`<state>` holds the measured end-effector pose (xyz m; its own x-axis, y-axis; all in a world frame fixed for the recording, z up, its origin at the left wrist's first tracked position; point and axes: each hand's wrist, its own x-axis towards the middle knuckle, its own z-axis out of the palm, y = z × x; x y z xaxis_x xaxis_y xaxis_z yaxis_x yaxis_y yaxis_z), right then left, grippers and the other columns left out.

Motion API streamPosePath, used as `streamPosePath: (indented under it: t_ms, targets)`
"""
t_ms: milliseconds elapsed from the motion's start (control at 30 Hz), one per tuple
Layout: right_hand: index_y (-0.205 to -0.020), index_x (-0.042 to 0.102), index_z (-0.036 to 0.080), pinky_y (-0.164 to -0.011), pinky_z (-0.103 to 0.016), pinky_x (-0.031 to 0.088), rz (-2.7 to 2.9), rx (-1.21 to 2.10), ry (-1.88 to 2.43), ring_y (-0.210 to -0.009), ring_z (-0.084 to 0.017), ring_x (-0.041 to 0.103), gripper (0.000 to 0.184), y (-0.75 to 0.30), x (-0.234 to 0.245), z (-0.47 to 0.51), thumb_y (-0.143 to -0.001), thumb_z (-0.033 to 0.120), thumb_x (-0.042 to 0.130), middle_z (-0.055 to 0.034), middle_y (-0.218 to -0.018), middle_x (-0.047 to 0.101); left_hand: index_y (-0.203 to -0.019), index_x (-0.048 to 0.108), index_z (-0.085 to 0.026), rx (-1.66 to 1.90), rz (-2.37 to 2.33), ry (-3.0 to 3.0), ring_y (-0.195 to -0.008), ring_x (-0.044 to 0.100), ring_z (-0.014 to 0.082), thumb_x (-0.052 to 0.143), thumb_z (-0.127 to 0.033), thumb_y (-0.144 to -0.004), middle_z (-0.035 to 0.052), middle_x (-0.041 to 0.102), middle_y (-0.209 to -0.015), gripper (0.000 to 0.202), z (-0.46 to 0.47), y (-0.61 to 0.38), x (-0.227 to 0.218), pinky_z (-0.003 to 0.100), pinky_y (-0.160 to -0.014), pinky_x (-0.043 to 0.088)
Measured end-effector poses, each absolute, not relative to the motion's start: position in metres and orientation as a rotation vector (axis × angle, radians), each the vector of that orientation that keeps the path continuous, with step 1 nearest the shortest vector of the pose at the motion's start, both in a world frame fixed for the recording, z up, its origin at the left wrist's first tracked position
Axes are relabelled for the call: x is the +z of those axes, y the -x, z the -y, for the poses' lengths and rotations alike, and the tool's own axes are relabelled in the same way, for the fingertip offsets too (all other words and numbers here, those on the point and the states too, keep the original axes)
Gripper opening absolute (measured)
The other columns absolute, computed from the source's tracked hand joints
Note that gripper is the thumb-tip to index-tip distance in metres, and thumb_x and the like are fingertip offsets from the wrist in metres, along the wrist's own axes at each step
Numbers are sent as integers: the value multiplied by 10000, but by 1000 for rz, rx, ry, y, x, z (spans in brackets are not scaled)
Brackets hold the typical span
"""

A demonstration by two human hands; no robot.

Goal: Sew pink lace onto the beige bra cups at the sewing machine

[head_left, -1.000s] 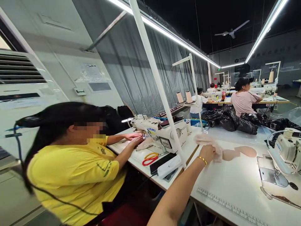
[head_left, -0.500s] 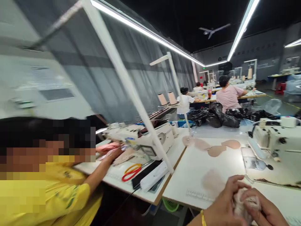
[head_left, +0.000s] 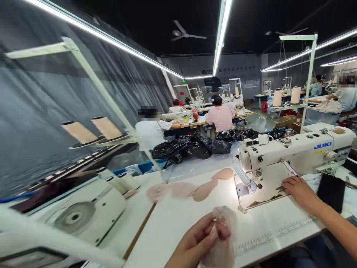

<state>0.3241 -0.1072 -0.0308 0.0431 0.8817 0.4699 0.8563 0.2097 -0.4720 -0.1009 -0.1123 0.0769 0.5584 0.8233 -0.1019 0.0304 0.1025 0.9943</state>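
Left hand (head_left: 205,236) pinches a pale, thin fabric piece (head_left: 220,253); right hand (head_left: 301,191) is by the sewing machine (head_left: 301,152), its grip unclear from here. Cloth could slip or crease, being bunched one-handed. It drapes below the left hand, over the bench (head_left: 167,227), well apart from the right.

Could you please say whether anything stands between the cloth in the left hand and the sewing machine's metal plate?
Only a low metal fitting shows near the path from cloth to metal plate, just before the plate; the right hand is off to the right.
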Motion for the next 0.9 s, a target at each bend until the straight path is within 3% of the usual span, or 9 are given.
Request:
streamPosePath:
  t_ms: [100,167,233,333,500,600,700,800,900]
  targets:
    - [-845,626,240,-786,-463,531,1840,54,1561,-857,-327,682,225,-311,-34,110,-974,282,445,-117,-855,729,-1284,672,-184,683,-695,-1372,-883,632,205,823,-543,-851,87,737,-985,582,105,72,78,325,-883,460]
    - [-932,590,252,-650,-356,532,1873,132,1510,-698,-254,670,284,-289,-29,121,-1071,344,360,-55,-777,696,-1237,670,-145,654,-623,-1357,-854,642,195,853,-535,-825,116,741,-980,597,97,56,70,309,-852,473]
    - [-1108,581,275,-607,-291,517,1944,190,1420,-678,-208,668,236,-263,-18,135,-1110,409,386,-6,-808,692,-1218,664,-137,646,-574,-1321,-828,653,182,869,-526,-811,128,744,-986,599,91,46,61,284,-819,476]
    - [-1211,586,278,-661,-305,477,2044,-107,1243,-756,-213,675,233,-224,5,148,-1094,455,490,-20,-925,696,-1213,652,-139,642,-538,-1288,-785,664,167,876,-521,-808,130,752,-973,600,88,38,52,267,-796,479]
    - [-929,600,239,-627,-349,341,2089,-624,1131,-595,-204,541,301,-176,30,143,-1126,269,374,5,-687,546,-1234,643,-154,598,-528,-1259,-774,665,165,893,-538,-775,107,754,-935,648,90,28,45,280,-800,500]
    - [-910,587,238,-603,-335,359,2123,-520,1119,-604,-194,579,337,-172,25,140,-1138,288,344,-3,-711,591,-1281,644,-143,493,-532,-1352,-723,615,149,846,-579,-799,79,744,-854,680,90,38,52,254,-720,468]
    - [-1048,610,245,-574,-323,407,2079,-339,1282,-689,-208,674,317,-206,4,141,-1140,408,354,-36,-885,715,-1328,653,-148,403,-759,-1646,-660,559,147,685,-540,-928,90,764,-863,562,84,78,79,261,-644,432]
    - [-1136,625,233,-567,-375,446,1961,-432,1543,-712,-284,702,461,-262,-22,143,-1105,584,329,-84,-946,753,-1295,666,-220,910,-1392,-2068,-983,654,255,569,-438,-971,99,761,-1103,403,74,132,107,389,-864,520]
    - [-1229,655,222,-700,-494,495,1981,-568,1632,-889,-392,684,625,-297,-36,147,-1069,670,250,-155,-1083,731,-1352,617,-249,1225,-1705,-2326,-1297,567,326,610,-389,-942,103,651,-1388,434,67,155,108,528,-1089,458]
